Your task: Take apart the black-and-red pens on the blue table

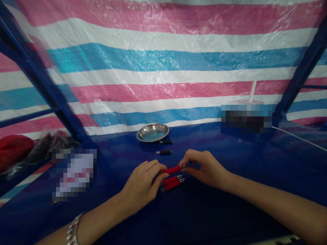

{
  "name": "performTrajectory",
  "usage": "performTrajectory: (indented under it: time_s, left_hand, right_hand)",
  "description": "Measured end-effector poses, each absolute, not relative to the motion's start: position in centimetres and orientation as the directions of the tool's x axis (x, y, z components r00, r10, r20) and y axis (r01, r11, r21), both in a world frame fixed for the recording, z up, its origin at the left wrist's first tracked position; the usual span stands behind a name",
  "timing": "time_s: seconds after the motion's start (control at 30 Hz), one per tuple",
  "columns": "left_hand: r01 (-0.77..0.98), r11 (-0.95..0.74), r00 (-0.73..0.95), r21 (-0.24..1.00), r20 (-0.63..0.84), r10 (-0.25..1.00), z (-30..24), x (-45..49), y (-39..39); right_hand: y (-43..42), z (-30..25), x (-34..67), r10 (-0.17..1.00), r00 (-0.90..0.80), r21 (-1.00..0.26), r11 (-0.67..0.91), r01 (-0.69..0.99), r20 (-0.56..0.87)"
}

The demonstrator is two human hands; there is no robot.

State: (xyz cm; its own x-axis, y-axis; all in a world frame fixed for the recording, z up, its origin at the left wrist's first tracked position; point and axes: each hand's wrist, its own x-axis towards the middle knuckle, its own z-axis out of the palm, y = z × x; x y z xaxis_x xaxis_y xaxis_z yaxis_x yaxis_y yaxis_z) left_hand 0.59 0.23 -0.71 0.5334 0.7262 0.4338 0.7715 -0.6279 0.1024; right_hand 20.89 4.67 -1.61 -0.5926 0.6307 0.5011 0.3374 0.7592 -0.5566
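My left hand (144,183) and my right hand (204,168) hold one red pen (173,169) between them, a little above the blue table (230,204). The left fingers pinch its rear end; the right fingertips pinch its metal tip. Two more red pens (172,183) lie side by side on the table just below, partly under my left fingers. Two short black pen parts (164,152) lie farther back, one of them (166,141) beside a round steel dish (152,132).
A striped pink, white and blue tarp forms the back wall. A blurred-out box (246,117) with a white stand sits at the back right, a white cable trailing from it. A blurred-out packet (74,173) and a red and black bundle (15,149) lie at the left.
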Motion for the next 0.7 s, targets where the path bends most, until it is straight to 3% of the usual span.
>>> performTrajectory:
  time_s: [0.33,0.7]
  left_hand:
    - [0.771,-0.637,0.547,0.003,0.51,0.664,-1.12,0.32,0.33]
    - [0.773,-0.634,0.557,-0.038,0.518,0.649,-1.06,0.04,0.27]
  right_hand:
    - [4.67,-1.55,20.84,0.65,-0.586,-0.57,0.742,0.353,0.483]
    - [4.73,-1.35,20.83,0.607,-0.626,-0.46,0.79,0.406,0.49]
